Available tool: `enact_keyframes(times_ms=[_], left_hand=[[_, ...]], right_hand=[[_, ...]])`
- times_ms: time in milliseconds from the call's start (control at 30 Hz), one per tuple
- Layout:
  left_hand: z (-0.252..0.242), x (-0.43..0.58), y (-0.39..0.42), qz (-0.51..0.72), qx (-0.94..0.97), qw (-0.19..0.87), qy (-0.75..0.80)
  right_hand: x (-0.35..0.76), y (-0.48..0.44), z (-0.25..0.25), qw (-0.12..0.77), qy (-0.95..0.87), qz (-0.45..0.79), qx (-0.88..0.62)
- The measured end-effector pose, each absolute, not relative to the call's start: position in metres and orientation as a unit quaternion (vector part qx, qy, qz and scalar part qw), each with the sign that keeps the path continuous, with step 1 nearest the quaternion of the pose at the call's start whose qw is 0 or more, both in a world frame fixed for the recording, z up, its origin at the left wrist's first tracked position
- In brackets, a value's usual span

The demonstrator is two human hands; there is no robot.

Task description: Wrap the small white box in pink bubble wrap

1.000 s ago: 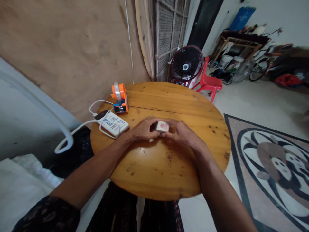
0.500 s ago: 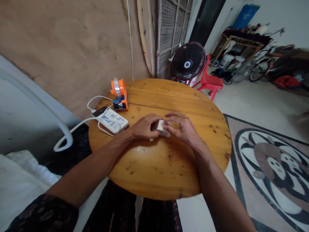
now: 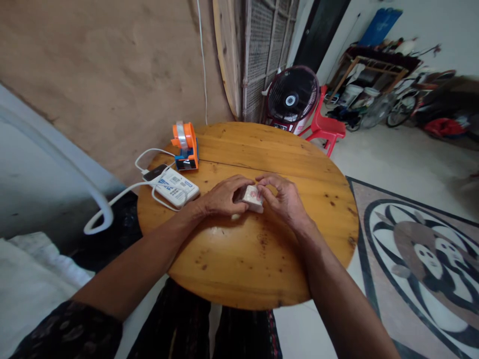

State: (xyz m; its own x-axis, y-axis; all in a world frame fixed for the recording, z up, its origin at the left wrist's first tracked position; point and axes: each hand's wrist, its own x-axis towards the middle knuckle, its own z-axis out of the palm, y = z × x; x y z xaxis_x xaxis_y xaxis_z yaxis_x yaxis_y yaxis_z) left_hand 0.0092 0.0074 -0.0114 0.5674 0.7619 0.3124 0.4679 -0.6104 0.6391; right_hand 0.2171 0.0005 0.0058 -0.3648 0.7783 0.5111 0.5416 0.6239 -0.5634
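Observation:
A small whitish block-shaped packet [image 3: 253,195] with reddish markings on top rests on the round wooden table [image 3: 243,271]. My left hand [image 3: 226,196] is closed around its left side, thumb at the near edge and fingers behind. Thumb and forefinger of my right hand [image 3: 280,197] are pinched together at the packet's right edge. Whatever lies between those fingertips is too small to make out. An orange and blue tape dispenser [image 3: 187,149] with a roll of clear tape stands farther back on the left.
A white power bank [image 3: 174,187] with a white cable lies beside my left forearm. Past the table's far edge are a floor fan [image 3: 292,97] and a red plastic chair [image 3: 325,122]. A panda-patterned floor design [image 3: 430,259] is at right.
My right thumb and forefinger have drawn back to the packet's right edge and closed into a pinch, uncovering the reddish markings. My left hand keeps its hold.

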Motion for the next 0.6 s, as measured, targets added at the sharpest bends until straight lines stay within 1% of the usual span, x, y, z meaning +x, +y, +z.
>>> enact_keyframes(times_ms=[100, 167, 367, 600], left_hand=[[-0.0074, 0.0065, 0.0060, 0.291, 0.809, 0.326, 0.393], [-0.0068, 0.0060, 0.0056, 0.293, 0.789, 0.350, 0.410], [-0.0097, 0.0094, 0.0062, 0.283, 0.806, 0.328, 0.404], [-0.0091, 0.0110, 0.0048, 0.313, 0.793, 0.368, 0.371]], right_hand=[[0.2172, 0.0008, 0.0058, 0.409, -0.791, 0.183, -0.416], [0.2173, 0.0014, 0.0050, 0.419, -0.781, 0.203, -0.416], [0.2182, 0.0007, 0.0061, 0.435, -0.765, 0.241, -0.409], [0.2175, -0.0017, 0.0096, 0.431, -0.771, 0.258, -0.392]])
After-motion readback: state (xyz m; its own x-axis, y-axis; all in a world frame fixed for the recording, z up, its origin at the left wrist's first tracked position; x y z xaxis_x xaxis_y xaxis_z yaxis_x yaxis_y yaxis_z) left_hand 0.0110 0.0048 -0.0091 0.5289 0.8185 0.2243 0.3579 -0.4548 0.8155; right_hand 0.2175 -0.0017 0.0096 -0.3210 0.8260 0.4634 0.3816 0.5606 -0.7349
